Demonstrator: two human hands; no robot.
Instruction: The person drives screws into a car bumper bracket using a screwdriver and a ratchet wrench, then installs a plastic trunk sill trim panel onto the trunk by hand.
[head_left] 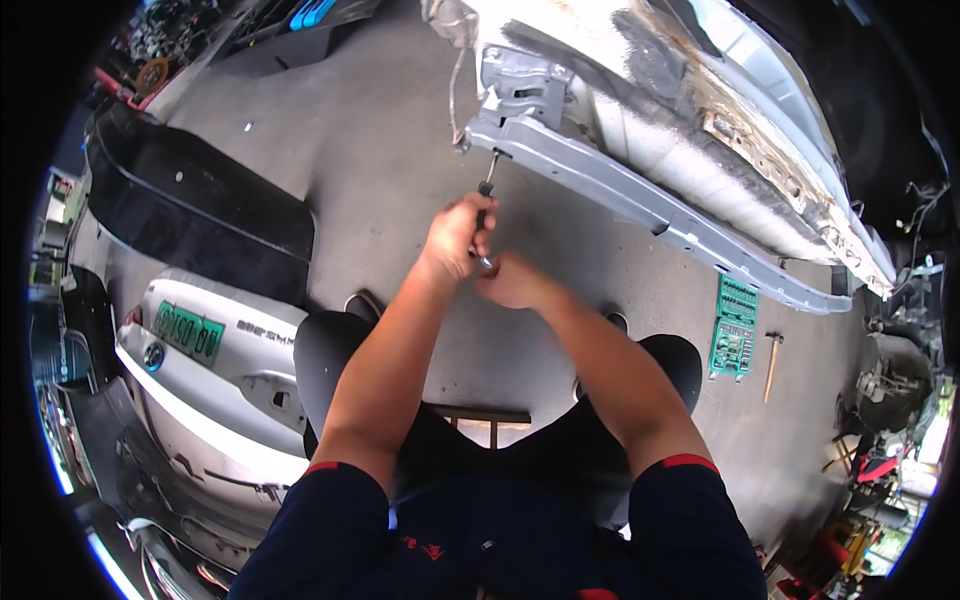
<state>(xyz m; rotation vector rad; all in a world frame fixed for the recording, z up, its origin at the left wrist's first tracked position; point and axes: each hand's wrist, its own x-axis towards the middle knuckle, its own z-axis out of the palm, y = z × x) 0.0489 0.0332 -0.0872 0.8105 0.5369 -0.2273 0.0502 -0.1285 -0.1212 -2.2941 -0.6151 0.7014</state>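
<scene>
My left hand (pixel 460 235) is closed around the dark handle of a screwdriver-like tool (pixel 486 189). Its thin metal shaft points away from me, and the tip meets a hole near the left end of a grey bumper beam (pixel 590 180). My right hand (pixel 515 280) is curled just below the left, at the tool's near end, where a bit of shiny metal shows between the hands. How the right fingers sit on that metal is partly hidden. A bracket (pixel 525 88) joins the beam to the stripped car body (pixel 680 150).
A green socket set case (pixel 734 325) lies open on the floor at right, beside a hammer (pixel 773 365). To the left are a black panel (pixel 200 200) and a white tailgate (pixel 230 400) with a green plate (pixel 188 333). A loose wire (pixel 455 95) hangs by the beam's end.
</scene>
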